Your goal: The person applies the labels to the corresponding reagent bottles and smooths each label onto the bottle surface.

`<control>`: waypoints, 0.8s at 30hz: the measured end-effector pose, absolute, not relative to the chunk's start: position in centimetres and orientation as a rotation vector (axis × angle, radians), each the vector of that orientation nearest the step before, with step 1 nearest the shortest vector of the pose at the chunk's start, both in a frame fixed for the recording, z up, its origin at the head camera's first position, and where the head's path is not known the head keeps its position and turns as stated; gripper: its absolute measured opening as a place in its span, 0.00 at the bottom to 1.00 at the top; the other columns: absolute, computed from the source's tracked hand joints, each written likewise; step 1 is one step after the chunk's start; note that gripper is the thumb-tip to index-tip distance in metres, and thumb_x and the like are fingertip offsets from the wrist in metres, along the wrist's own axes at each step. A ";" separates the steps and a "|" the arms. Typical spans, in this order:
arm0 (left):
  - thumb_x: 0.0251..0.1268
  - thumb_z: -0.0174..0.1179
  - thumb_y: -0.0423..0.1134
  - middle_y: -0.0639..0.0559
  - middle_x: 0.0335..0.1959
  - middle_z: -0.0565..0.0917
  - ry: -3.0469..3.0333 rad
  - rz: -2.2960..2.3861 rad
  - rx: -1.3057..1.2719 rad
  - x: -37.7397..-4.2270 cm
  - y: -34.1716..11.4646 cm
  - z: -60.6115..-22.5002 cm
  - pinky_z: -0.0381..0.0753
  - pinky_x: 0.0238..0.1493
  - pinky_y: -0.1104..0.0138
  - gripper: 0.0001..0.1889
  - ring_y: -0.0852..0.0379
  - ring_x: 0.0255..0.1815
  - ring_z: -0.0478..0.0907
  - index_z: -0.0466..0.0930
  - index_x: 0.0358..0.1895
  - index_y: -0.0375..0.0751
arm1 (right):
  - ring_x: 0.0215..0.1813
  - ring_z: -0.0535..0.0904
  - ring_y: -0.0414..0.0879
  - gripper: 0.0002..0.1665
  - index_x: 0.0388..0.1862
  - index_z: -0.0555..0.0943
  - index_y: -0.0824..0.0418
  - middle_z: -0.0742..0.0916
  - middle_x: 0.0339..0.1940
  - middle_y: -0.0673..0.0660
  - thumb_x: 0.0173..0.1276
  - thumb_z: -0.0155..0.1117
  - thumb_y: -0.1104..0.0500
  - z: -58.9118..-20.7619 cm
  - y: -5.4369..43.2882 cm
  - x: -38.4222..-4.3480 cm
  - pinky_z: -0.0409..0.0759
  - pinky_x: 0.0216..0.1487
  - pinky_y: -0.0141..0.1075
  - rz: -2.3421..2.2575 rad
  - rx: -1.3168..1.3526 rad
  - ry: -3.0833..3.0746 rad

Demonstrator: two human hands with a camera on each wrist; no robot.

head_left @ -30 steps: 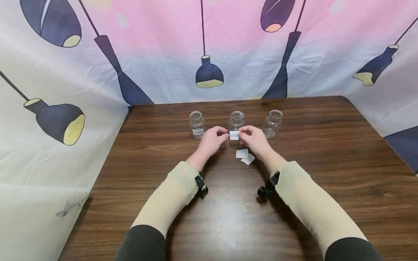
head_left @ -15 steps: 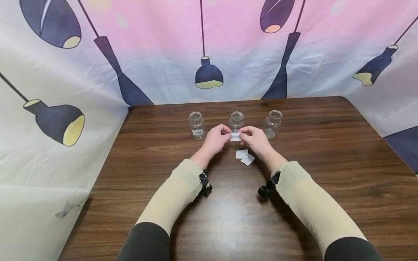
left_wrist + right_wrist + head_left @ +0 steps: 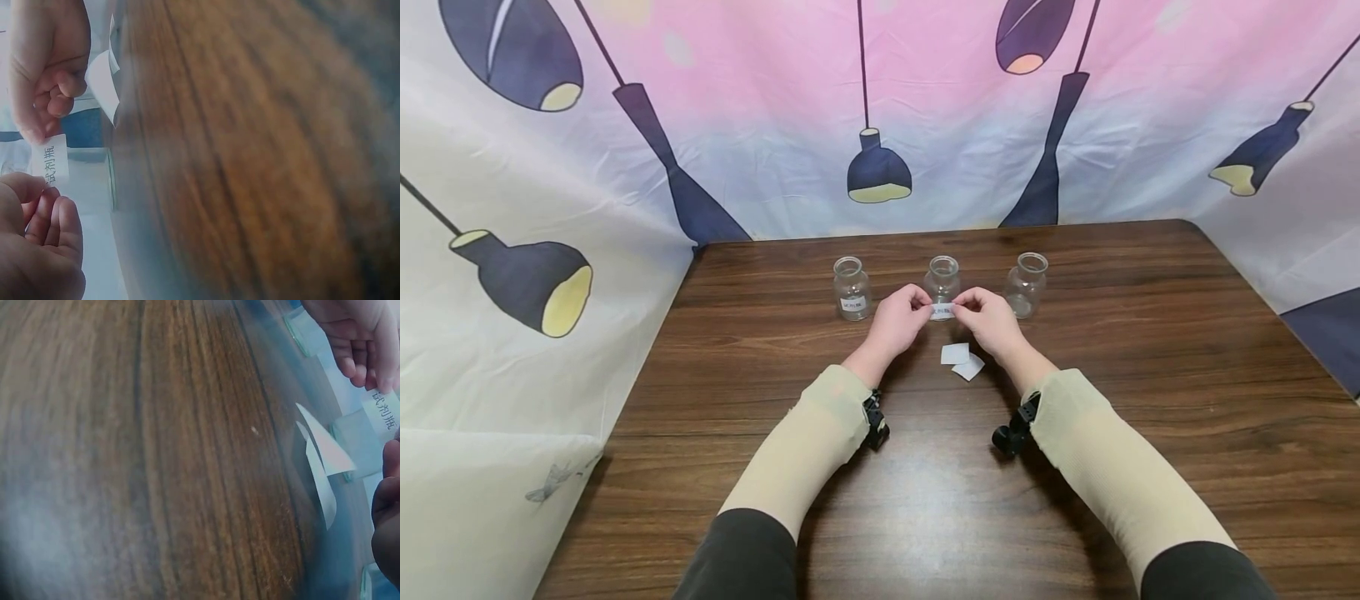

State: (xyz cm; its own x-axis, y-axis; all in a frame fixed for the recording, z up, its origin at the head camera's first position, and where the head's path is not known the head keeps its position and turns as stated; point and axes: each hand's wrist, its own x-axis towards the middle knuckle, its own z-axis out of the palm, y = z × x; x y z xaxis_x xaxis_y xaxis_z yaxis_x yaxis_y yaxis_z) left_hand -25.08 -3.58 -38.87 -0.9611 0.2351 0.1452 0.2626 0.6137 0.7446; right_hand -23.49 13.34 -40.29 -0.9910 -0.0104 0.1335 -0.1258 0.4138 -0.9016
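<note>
Between both hands is a small white label printed with dark characters. My left hand pinches its left end, and my right hand pinches the right end, thumbs and fingertips at the edges. Right behind the label stands the middle clear glass jar, upright and without a lid; the label overlaps its lower front in the head view. Both wrist views show the label held level across the jar's side. Nearer than the hands, two pieces of white paper lie overlapping on the table, slightly curled.
A glass jar with a similar label on its front stands to the left. Another jar, with no label showing, stands to the right. All are on the brown wooden table, with a printed curtain behind its far edge.
My left hand has moved right and taken the label's free left end, which only the right hand held a second ago. The label has shifted slightly right, against the middle jar in the head view.
</note>
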 end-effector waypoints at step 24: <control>0.64 0.57 0.37 0.53 0.32 0.80 -2.798 -1.222 -0.422 -25.7 -3.4 -39.1 0.73 0.39 0.66 0.04 0.57 0.34 0.75 0.79 0.37 0.42 | 0.26 0.77 0.48 0.07 0.36 0.79 0.62 0.80 0.23 0.55 0.65 0.61 0.59 -40.9 13.3 -24.3 0.74 0.28 0.34 1.515 0.105 -2.609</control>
